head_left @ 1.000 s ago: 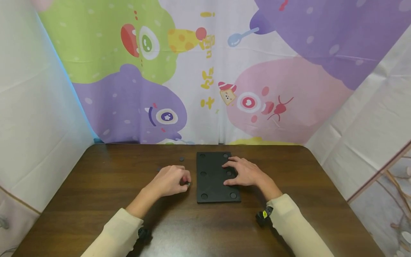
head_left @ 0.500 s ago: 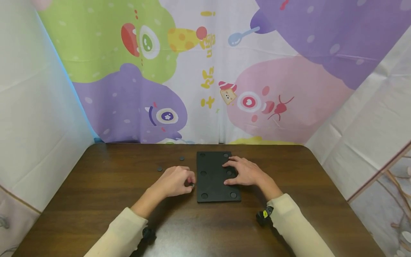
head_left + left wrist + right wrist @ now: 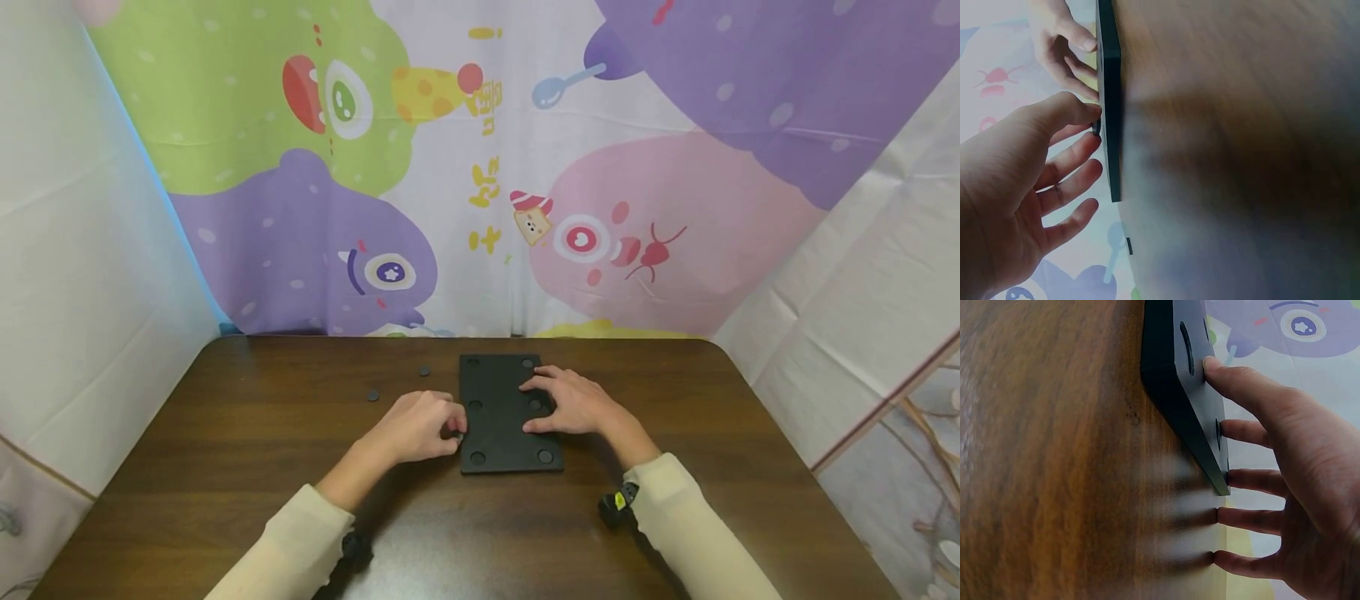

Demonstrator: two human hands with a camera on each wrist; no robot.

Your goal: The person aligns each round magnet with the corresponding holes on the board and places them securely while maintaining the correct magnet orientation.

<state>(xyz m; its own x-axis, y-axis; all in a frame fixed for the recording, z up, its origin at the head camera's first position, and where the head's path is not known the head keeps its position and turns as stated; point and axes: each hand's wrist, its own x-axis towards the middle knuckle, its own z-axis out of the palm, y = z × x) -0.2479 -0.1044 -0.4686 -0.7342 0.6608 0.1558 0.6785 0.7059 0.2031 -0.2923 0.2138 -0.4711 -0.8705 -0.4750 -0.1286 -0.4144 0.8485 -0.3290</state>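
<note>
A flat black board (image 3: 504,425) with several round recesses lies on the table. At its left edge my left hand (image 3: 423,427) pinches a small dark disc (image 3: 1095,125) between thumb and finger; the other fingers are spread in the left wrist view. My right hand (image 3: 577,402) rests on the board's right side with its fingers apart, thumb and some fingertips touching the top face, others on the tabletop. The recesses along the right side look greyer, and I cannot tell surely whether discs fill them.
Two loose dark discs, a farther disc (image 3: 424,372) and a nearer disc (image 3: 373,396), lie left of the board. The brown wooden table (image 3: 450,533) ends at a printed cartoon curtain (image 3: 480,292). White cloth (image 3: 97,250) hangs at the sides.
My left hand has moved right with the disc, from the bare table to the board's left edge. The nearer loose disc has come into fuller view. My right hand stays put.
</note>
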